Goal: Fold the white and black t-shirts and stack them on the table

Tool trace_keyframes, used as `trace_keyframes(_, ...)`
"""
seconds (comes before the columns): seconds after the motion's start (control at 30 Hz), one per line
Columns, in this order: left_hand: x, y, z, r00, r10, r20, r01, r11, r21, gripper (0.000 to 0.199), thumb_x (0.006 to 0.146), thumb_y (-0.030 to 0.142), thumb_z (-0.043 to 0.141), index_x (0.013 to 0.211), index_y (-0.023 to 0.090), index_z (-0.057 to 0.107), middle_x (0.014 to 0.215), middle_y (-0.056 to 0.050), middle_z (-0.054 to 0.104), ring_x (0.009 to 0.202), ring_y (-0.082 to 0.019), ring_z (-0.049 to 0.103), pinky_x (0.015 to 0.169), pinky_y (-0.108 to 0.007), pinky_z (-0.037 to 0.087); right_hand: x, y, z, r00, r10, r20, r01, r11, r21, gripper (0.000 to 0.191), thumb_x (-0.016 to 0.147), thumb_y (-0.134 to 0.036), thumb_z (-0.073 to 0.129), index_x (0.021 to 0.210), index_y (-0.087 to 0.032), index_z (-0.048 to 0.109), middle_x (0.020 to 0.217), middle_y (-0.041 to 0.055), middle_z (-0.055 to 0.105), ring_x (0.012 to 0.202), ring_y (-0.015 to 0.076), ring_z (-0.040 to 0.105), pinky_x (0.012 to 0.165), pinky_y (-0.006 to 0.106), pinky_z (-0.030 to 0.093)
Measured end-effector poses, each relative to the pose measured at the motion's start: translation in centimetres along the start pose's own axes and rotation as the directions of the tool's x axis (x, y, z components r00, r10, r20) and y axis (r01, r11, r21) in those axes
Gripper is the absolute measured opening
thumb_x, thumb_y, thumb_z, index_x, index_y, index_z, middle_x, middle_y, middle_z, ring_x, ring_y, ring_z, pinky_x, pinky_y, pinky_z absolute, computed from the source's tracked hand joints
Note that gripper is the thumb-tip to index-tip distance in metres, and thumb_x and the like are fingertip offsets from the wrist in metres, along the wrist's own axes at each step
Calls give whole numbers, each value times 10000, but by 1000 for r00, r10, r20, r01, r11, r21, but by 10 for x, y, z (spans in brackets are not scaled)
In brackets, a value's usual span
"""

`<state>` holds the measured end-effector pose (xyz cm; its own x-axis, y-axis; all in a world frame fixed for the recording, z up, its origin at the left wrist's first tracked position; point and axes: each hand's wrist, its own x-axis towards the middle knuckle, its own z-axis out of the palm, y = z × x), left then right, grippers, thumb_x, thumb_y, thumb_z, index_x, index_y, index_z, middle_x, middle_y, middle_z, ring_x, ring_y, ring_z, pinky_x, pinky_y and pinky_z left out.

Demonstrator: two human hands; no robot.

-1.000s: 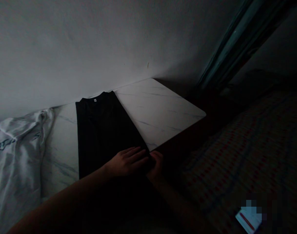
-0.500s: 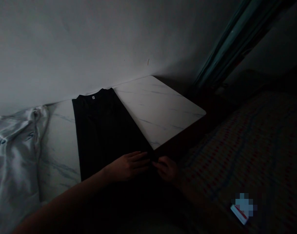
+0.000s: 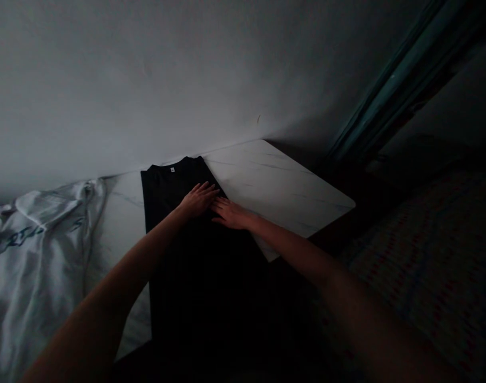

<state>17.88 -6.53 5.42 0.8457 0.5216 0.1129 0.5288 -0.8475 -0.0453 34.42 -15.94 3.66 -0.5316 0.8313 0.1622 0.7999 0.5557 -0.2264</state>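
Note:
A black shirt (image 3: 179,255) with a small white neck label lies folded into a long strip, its collar toward the wall. My left hand (image 3: 198,199) rests flat on the upper part of the shirt, fingers stretched out. Close against it, my right hand (image 3: 230,214) lies on the cloth near the shirt's right edge, its fingers also extended. The lower end of the shirt is lost in darkness.
Under the shirt is a white marble-patterned table (image 3: 286,186) pushed to the wall. A crumpled light grey garment (image 3: 47,255) with dark lettering covers its left part. Beyond the table's right edge lies a patterned cloth (image 3: 410,255). A teal curtain (image 3: 386,85) hangs at the right.
Both hands have moved up the shirt toward the collar. My right hand, earlier with curled fingers at the shirt's right edge, now lies flat beside the left. The view has shifted slightly.

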Motion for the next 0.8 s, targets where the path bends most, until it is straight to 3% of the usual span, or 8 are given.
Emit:
trace_keyframes(0.1, -2, -6, 27, 999, 6, 46, -5, 1000, -7, 514, 1021, 342, 318, 1514, 225, 402, 1602, -101, 343, 1503, -303, 235, 1192, -538, 230, -13, 6, 12, 993, -42, 113, 42, 999, 8, 659, 989, -461, 499, 1511, -78, 378, 1584, 199, 331, 1496, 297, 244, 1225, 502, 216)
trace_keyframes(0.27, -34, 24, 38, 997, -3, 77, 11, 995, -100, 630, 1028, 481, 304, 1571, 165, 259, 1645, -144, 188, 1525, -316, 125, 1219, -513, 159, -99, -17, 1, 962, -199, 186, 190, 980, 65, 738, 981, -531, 471, 1580, -170, 235, 1649, 132, 172, 1532, 287, 66, 1231, 542, 123)
trace_keyframes(0.4, -89, 65, 17, 968, 223, 112, -187, 945, -268, 688, 1004, 541, 359, 1589, 224, 184, 1659, -108, 128, 1530, -319, 70, 1222, -526, 151, -156, -29, -5, 906, -349, 240, 346, 937, 56, 909, 879, -530, 638, 1594, -202, 181, 1647, 124, 183, 1529, 310, 71, 1221, 558, 169)
trace_keyframes(0.5, -139, 90, -16, 899, 411, 155, -325, 860, -394, 710, 992, 509, 425, 1596, 280, 130, 1660, -66, 124, 1528, -309, 90, 1229, -521, 159, -177, -23, 2, 885, -436, 164, 453, 887, -86, 812, 876, -256, 677, 1572, -289, 260, 1630, 59, 272, 1523, 288, 140, 1199, 528, 280)
trace_keyframes(0.57, -173, 96, -37, 856, 479, 196, -357, 821, -445, 741, 987, 457, 460, 1599, 286, 78, 1655, -49, 153, 1526, -276, 138, 1238, -483, 176, -182, -17, 8, 870, -485, 84, 492, 851, -184, 733, 894, -109, 611, 1533, -349, 342, 1606, 12, 337, 1503, 255, 231, 1174, 495, 353)
trace_keyframes(0.67, -223, 89, -50, 870, 418, 260, -304, 872, -384, 852, 936, 356, 552, 1601, 263, 28, 1646, -61, 201, 1518, -287, 182, 1241, -499, 171, -181, -14, 12, 848, -530, -4, 510, 817, -267, 662, 923, -73, 548, 1493, -379, 406, 1583, 4, 384, 1457, 241, 346, 1132, 476, 426)
trace_keyframes(0.8, -283, 86, -30, 960, 192, 202, -178, 980, -84, 954, 804, 126, 646, 1597, 261, 133, 1626, -77, 276, 1491, -319, 263, 1224, -499, 230, -178, -19, 13, 822, -564, -78, 511, 792, -333, 619, 946, -100, 527, 1490, -374, 420, 1549, 23, 439, 1433, 279, 385, 1062, 458, 505)
